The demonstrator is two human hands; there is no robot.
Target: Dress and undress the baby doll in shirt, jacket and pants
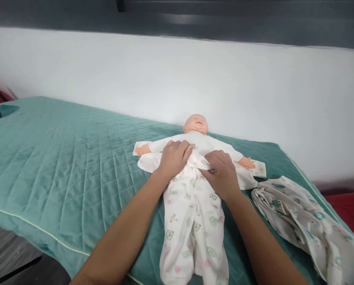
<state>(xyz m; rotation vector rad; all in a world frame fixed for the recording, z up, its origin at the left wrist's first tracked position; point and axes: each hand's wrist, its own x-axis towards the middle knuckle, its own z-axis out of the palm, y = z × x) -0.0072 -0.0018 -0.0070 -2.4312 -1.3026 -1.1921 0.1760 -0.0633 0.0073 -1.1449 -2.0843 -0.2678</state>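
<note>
A baby doll [195,124] lies on its back, head toward the wall, arms spread wide. It wears a white long-sleeved top [205,141] and white baby pants [191,221] printed with small green and pink animals. At the waist, my left hand [176,156] has its fingers curled over the waistband on the left side. My right hand [223,170] pinches the waistband at the right. Part of the top's lower edge spreads out on both sides beneath my hands. My fingertips are partly hidden by the cloth.
The doll rests on a green quilted bed cover [61,158], against a white wall [105,71]. A crumpled printed cloth [304,221] lies to the right. A round hole [1,112] is at the far left, and something red [347,213] stands beyond the right edge.
</note>
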